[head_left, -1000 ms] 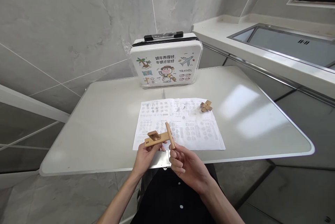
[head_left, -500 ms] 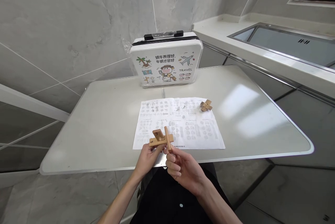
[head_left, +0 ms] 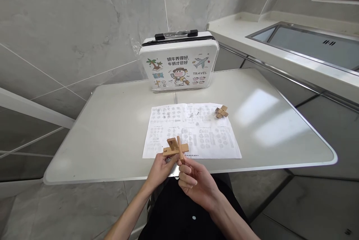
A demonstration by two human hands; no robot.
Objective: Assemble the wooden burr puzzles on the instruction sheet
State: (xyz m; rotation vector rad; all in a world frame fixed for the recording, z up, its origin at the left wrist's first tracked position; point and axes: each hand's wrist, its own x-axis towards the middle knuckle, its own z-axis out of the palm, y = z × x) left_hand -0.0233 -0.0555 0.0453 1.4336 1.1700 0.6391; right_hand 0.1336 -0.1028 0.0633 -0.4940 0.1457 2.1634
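Both my hands meet over the near edge of the white table (head_left: pixel 112 139). My left hand (head_left: pixel 160 170) pinches a notched wooden puzzle bar (head_left: pixel 170 151) marked with a 2, held level. Closed around the lower end of a second wooden bar (head_left: pixel 180 149), my right hand (head_left: pixel 195 182) keeps it upright and crossing the first one. The two bars touch and form a cross. Under them lies a printed instruction sheet (head_left: pixel 207 139). A small assembled wooden puzzle (head_left: pixel 221 112) rests on the sheet's far right corner.
A white case (head_left: pixel 178 62) with cartoon travel pictures and a black handle stands upright at the table's far edge against the grey tiled wall. A white counter with a steel sink (head_left: pixel 311 45) runs along the right. My dark-clothed lap is below the table edge.
The upright bar in my right hand has moved left into the notched bar and now crosses it. Both hands have drawn closer together.
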